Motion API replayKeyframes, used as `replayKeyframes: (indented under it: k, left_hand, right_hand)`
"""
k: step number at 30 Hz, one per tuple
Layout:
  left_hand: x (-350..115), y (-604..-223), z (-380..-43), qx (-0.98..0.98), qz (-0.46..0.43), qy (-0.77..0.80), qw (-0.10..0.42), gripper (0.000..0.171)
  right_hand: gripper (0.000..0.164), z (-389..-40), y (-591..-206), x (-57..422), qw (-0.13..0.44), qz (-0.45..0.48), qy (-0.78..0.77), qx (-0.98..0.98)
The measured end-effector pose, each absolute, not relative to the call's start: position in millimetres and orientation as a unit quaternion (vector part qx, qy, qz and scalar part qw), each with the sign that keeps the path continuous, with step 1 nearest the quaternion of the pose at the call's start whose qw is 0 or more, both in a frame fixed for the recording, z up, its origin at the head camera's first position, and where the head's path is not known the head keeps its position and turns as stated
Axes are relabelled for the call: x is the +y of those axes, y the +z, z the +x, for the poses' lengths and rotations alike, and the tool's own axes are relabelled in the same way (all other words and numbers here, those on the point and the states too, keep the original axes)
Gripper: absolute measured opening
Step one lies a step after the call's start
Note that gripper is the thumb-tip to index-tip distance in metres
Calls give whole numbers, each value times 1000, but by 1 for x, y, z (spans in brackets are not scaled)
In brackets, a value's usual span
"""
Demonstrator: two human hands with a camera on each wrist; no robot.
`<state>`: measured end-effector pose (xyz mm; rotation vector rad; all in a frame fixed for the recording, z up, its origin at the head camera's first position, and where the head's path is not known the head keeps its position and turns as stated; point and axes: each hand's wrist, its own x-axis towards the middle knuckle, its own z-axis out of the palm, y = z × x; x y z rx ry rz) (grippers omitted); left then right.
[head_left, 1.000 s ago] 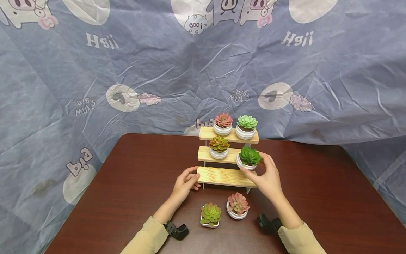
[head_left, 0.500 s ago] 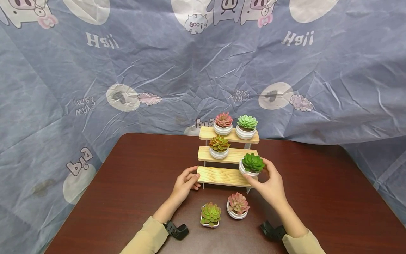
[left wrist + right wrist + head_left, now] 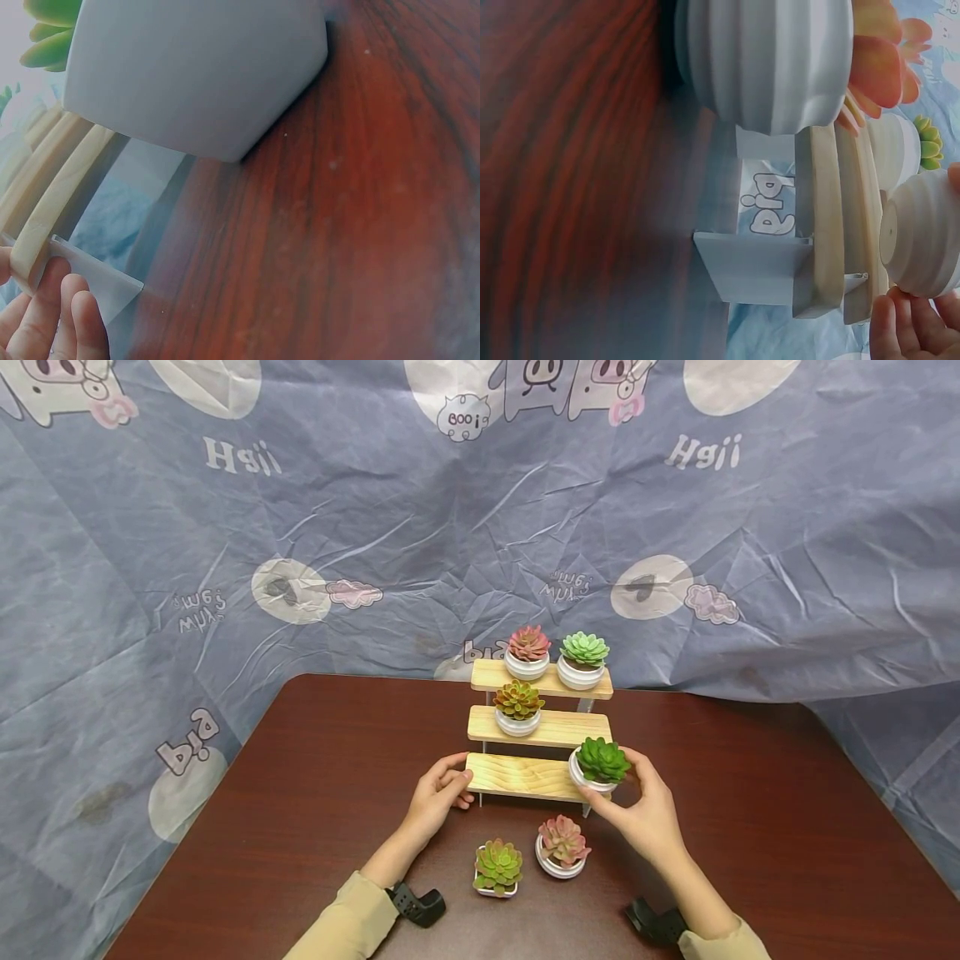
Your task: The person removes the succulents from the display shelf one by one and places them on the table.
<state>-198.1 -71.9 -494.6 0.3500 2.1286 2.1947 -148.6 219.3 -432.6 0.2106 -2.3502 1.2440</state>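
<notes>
My right hand (image 3: 647, 802) grips the white round pot of a dark green succulent (image 3: 602, 760) between thumb and fingers. The pot is over the right end of the lowest board of a three-tier wooden plant stand (image 3: 517, 777); in the right wrist view the underside of the pot (image 3: 922, 232) shows, off the boards. With thumb and fingers my left hand (image 3: 441, 789) pinches that lowest board's left end, also seen in the left wrist view. A brownish-green succulent (image 3: 517, 706) sits on the middle board, a red one (image 3: 528, 652) and a pale green one (image 3: 583, 658) on top.
On the dark red table (image 3: 337, 760), in front of the stand, are a pink succulent (image 3: 562, 845) in a round pot and a light green one (image 3: 498, 867) in a square pot. A blue printed cloth (image 3: 420, 527) hangs behind.
My right hand has brought the dark green succulent down and toward me, from the right of the middle board to over the lowest board's right end. The left hand stays put.
</notes>
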Motion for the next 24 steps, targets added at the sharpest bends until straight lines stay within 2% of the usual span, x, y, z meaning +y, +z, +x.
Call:
replayKeyframes:
  k: [11, 18, 24]
  left_hand:
    - [-72, -488, -194, 690, 119, 713, 29, 40]
    - [-72, -496, -198, 689, 122, 714, 22, 41]
    - [-73, -486, -194, 691, 134, 710, 30, 41]
  right_hand:
    - [66, -138, -438, 225, 227, 79, 453, -859]
    - [67, -133, -440, 227, 226, 66, 440, -867]
    - [63, -118, -419, 220, 221, 68, 432, -872]
